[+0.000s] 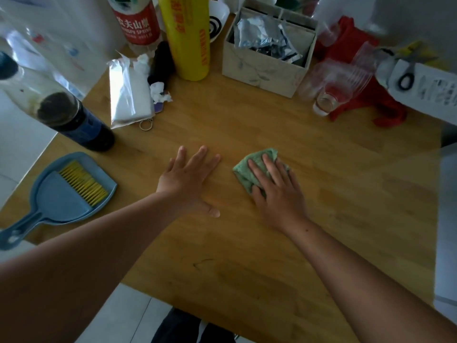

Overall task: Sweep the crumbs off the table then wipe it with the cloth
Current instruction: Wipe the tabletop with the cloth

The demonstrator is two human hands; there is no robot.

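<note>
Head view, looking straight down on the table (247, 256), pale wood, and both arms are out over it. The cloth (249, 173) is green and bunched into a crumpled wad, sitting mid-table a little right of centre. The right hand (277, 194) lies flat on top of it, fingers straight and spread, palm pressing down. It covers the near part of the cloth, and the far and left edges poke out past the fingertips. The left hand (190, 179) is just beside it, apart from the cloth, palm down on bare wood with fingers fanned, thumb out wide, nothing in it.

Off to the left edge, the blue dustpan (49, 196) lies flat with the brush (81, 185) resting in it, yellow bristles showing and the handle hanging past the table's corner.

The back of the table is crowded. A dark bottle (74, 120) stands at far left and a tissue pack (128, 95) sits next to it with a keyring (146, 125) at its near end. Beyond them are a yellow roll (185, 38) and a paper box (267, 65) stuffed with wrappers. Clear cups (331, 92) lie against a red bag (356, 53) at far right.
</note>
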